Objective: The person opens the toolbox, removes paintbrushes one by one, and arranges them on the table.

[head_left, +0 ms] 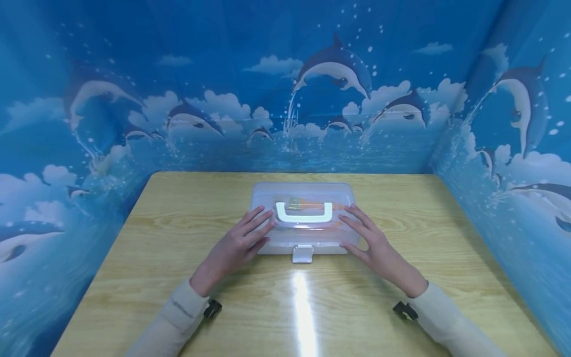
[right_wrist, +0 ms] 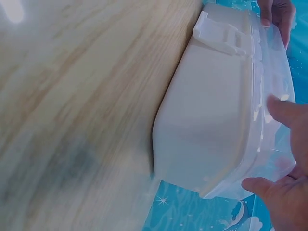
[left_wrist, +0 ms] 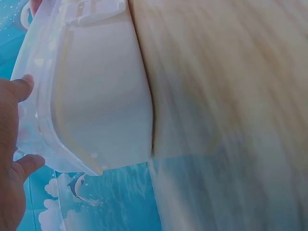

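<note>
Plastic box (head_left: 308, 235) sits between the spread-apart fingers of a person's left hand (head_left: 240, 241) and right hand (head_left: 376, 245); light, even pressure from both sides would best steady it.

Perhaps a booth: dolphin-print backdrops (head_left: 276, 158) on three sides of a wood-grain table (head_left: 357, 317)

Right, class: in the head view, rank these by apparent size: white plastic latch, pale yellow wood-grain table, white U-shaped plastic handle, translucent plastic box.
1. Pale yellow wood-grain table
2. Translucent plastic box
3. White U-shaped plastic handle
4. White plastic latch
</note>
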Demonstrator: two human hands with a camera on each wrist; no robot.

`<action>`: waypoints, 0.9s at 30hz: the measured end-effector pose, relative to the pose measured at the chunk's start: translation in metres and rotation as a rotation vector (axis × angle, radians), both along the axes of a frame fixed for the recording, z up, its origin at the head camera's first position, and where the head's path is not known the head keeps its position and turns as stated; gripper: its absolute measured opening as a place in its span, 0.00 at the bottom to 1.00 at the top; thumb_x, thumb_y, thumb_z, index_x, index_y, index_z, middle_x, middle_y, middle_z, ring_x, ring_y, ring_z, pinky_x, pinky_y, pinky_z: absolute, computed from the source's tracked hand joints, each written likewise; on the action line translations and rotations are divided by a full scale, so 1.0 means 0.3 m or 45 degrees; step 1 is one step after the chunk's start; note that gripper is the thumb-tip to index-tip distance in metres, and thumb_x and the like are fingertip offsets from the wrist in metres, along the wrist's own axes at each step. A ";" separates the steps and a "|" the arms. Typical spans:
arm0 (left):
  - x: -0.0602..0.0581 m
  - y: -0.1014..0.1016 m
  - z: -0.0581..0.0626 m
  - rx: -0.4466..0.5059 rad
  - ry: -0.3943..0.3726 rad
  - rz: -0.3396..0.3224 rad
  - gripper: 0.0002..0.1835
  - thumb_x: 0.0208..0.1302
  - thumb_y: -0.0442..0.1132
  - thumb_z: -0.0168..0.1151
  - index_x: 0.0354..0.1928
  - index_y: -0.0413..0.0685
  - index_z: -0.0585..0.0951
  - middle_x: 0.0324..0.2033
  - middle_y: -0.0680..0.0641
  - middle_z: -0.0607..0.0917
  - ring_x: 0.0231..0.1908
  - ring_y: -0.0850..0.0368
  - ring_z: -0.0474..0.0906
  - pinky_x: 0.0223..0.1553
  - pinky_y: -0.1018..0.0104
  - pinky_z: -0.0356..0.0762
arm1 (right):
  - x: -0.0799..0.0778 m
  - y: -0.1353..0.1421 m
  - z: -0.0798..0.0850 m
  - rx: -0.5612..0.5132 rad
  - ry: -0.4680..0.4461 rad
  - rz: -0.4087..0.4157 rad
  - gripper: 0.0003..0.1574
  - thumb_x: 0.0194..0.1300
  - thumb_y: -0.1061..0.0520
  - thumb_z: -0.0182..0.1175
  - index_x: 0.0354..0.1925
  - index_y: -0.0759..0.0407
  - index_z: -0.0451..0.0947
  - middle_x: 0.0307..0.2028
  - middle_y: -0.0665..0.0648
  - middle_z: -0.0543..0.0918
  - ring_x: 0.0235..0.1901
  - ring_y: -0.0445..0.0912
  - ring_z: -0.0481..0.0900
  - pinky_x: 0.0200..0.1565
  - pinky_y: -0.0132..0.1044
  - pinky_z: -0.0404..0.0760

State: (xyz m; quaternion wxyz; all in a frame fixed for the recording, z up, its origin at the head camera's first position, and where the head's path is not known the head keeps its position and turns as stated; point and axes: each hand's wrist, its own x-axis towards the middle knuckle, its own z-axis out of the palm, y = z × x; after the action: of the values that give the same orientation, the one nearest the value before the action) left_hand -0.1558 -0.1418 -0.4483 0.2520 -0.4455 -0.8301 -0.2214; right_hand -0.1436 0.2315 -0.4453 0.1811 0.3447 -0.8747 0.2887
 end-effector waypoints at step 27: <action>-0.024 0.005 0.049 0.037 -0.004 -0.004 0.31 0.59 0.31 0.73 0.66 0.39 0.77 0.67 0.38 0.77 0.69 0.38 0.70 0.73 0.46 0.67 | -0.046 0.019 0.085 0.165 0.129 0.121 0.59 0.42 0.67 0.82 0.71 0.66 0.68 0.68 0.68 0.71 0.70 0.67 0.66 0.74 0.23 0.52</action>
State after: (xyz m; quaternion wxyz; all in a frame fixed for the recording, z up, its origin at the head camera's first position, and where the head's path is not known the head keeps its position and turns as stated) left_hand -0.1628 -0.1404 -0.4337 0.2568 -0.4425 -0.8266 -0.2346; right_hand -0.1574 0.2372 -0.4199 0.1886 0.4108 -0.8639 0.2220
